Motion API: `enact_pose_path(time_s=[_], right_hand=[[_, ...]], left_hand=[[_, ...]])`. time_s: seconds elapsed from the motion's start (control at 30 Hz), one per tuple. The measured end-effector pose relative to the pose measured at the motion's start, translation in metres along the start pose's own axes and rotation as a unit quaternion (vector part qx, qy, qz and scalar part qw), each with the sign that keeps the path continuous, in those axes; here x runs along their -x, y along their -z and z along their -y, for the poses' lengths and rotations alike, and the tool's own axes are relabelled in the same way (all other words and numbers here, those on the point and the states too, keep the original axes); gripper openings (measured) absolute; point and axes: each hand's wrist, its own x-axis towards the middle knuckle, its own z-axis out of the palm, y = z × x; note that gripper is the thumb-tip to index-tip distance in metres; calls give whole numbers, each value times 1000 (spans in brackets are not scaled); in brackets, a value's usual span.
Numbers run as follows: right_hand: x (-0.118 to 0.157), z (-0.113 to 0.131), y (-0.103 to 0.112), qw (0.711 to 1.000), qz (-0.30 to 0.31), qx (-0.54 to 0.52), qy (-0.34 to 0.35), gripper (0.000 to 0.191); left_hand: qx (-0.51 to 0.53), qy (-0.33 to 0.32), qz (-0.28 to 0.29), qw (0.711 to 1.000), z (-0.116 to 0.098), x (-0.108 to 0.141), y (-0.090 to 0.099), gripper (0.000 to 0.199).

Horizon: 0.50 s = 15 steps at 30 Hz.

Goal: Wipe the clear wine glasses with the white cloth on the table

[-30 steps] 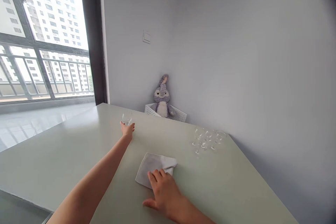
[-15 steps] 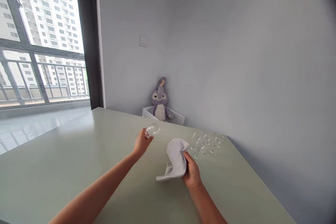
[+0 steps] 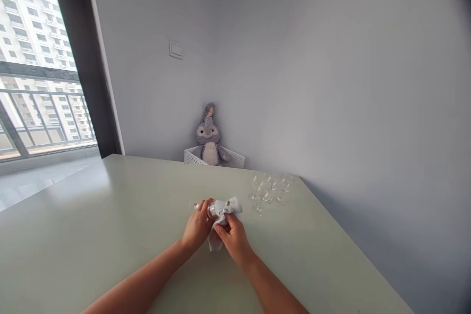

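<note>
My left hand is closed around a clear wine glass, which lies sideways in the air with its foot toward the left. My right hand grips a whitish cloth and presses it over the glass's bowl. Part of the cloth bunches at the bowl's mouth and part hangs below between the hands. Much of the bowl is hidden by cloth and fingers. To the right on the table stand several clear stemmed glasses in a close group.
The pale green table reaches to the grey wall. Behind its far edge sits a white perforated basket with a purple plush toy in it. A window is at the far left.
My hands have come together: the wine glass moved nearer to me, and the cloth moved left onto its bowl. The view has turned slightly to the right.
</note>
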Motion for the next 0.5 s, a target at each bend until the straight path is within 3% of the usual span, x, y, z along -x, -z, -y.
enact_pose_path(time_s=[0.1,0.17,0.23,0.27,0.33,0.4,0.5], right_hand=[[-4,-9,4,999,8,-4,-43,19],[-7,-9,7,992,-8,-93,-89,23],[-11,-5,11,963,-62,-230,-128,28],[-13,-4,14,937,-101,-302,-143,29],[-17,-2,20,876,-173,-417,-169,28],[-18,-3,22,834,-201,-474,-197,27],[-14,-5,13,837,-136,-471,-244,27]], left_hand=[[-19,-63,27,997,-1,1,0,51],[1,-108,7,994,-4,3,-1,53],[65,-138,-42,987,-8,4,-2,42],[114,-125,-70,983,-9,3,-3,34],[237,-35,-95,966,-10,0,-3,24],[372,74,-64,923,-9,-5,-1,28],[528,143,44,836,-8,-12,6,39]])
